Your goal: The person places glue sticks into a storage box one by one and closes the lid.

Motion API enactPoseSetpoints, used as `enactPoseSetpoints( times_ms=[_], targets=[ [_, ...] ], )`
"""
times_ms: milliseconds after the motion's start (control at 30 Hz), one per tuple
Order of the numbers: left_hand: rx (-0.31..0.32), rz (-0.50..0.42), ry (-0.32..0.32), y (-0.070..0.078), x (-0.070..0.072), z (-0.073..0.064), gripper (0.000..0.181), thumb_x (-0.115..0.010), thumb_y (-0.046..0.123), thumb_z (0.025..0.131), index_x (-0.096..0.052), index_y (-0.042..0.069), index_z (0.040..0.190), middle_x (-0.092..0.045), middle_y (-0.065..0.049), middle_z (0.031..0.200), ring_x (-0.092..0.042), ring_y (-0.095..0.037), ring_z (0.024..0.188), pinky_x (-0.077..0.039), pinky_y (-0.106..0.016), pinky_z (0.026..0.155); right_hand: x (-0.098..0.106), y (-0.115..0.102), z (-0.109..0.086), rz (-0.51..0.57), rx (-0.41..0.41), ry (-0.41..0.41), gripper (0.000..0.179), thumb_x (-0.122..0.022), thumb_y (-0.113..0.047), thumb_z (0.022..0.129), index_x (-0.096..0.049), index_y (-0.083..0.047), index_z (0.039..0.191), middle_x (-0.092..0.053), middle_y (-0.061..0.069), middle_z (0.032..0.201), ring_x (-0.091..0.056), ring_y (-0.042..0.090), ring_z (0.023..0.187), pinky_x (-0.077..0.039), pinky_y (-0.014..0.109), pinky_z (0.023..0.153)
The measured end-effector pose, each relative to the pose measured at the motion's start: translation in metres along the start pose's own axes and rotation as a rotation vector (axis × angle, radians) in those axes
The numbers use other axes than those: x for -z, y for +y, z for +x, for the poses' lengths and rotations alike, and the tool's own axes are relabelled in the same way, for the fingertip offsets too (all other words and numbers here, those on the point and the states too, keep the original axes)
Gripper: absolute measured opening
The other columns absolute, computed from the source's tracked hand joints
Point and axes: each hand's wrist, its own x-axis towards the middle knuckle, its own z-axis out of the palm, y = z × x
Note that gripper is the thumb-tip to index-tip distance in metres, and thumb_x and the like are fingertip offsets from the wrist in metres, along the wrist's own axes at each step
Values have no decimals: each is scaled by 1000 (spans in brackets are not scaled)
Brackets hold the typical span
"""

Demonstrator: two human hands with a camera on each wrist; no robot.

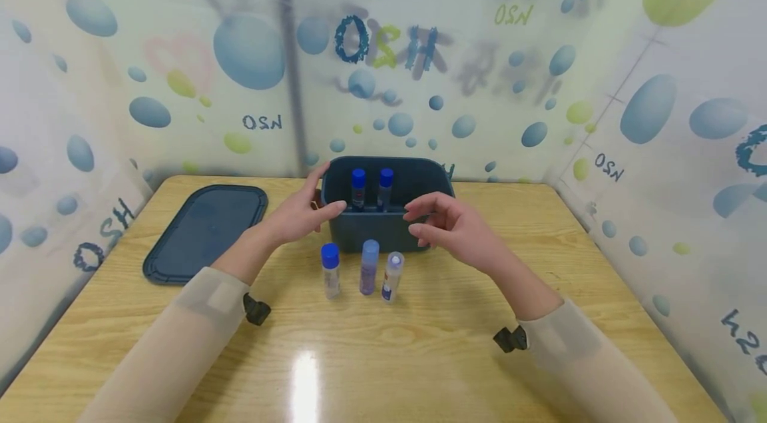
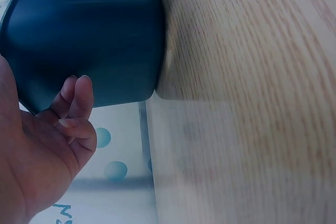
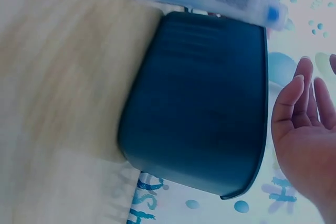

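A dark blue plastic bin (image 1: 383, 231) stands on the table. Two blue-capped glue sticks, one on the left (image 1: 358, 188) and one on the right (image 1: 385, 188), are upright inside it. My left hand (image 1: 297, 210) rests at the bin's left end, thumb over the front rim, forefinger reaching the back left corner. Above the right front rim my right hand (image 1: 458, 230) hovers with loosely bent fingers, holding nothing. Three more glue sticks stand before the bin: a blue-capped one (image 1: 331, 271), a translucent bluish one (image 1: 369, 268) and a clear-capped one (image 1: 392, 278).
A dark blue lid (image 1: 206, 233) lies flat on the wooden table (image 1: 431, 356), left of the bin. Patterned curtain-like walls (image 1: 383, 96) enclose the table at the back and both sides. Each sleeve carries a small black device near the cuff.
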Motion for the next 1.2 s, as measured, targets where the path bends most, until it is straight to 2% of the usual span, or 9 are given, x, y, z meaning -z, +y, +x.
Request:
enactPoseSetpoints(
  times_ms=[100,333,500,567,733,967,1200],
  targets=[
    [5,-1,-3,0,0,0,101,-63,61,107,6,37,177,-66,-17,107,-70,-39,86,-54,-39,75,-5,3,-7,-4,-15,-42,33,-76,-20,105,-69,-17,137,-72,15,134,-72,30,90,-61,33,80],
    [8,2,1,0,0,0,100,-63,61,107,6,37,177,-66,-16,108,-69,-39,87,-54,-39,74,-16,17,-14,40,-50,-133,37,-79,-18,103,-69,-14,138,-72,13,134,-67,50,96,-61,35,78],
    [4,1,3,1,0,0,100,-63,60,108,5,35,177,-66,-17,108,-69,-40,87,-54,-39,73,-23,26,-15,46,-62,-188,45,-79,-17,103,-66,-8,145,-72,10,133,-67,51,96,-61,35,79],
    [2,1,4,1,0,0,100,-63,60,108,5,35,177,-66,-17,107,-69,-41,87,-54,-40,73,-25,29,-15,33,-62,-205,46,-79,-19,103,-66,-9,146,-72,9,132,-67,47,93,-61,33,79],
    [2,3,4,1,-1,0,100,-63,60,108,5,36,177,-66,-17,107,-69,-41,87,-54,-39,73,-31,34,-16,14,-71,-218,44,-79,-23,104,-68,-16,146,-73,9,129,-66,37,88,-59,33,75],
    [9,18,10,1,-1,0,100,-62,61,108,5,37,177,-66,-16,108,-69,-40,88,-54,-39,73,-35,37,-16,36,-57,-228,43,-76,-19,105,-67,-7,146,-72,20,119,-66,51,93,-59,34,75],
    [13,16,11,1,-1,0,100,-63,61,107,5,37,177,-66,-16,108,-70,-37,87,-54,-39,74,-38,37,-17,15,-25,-202,38,-77,-18,105,-70,-10,141,-75,19,110,-67,51,91,-57,27,73]
  ],
)
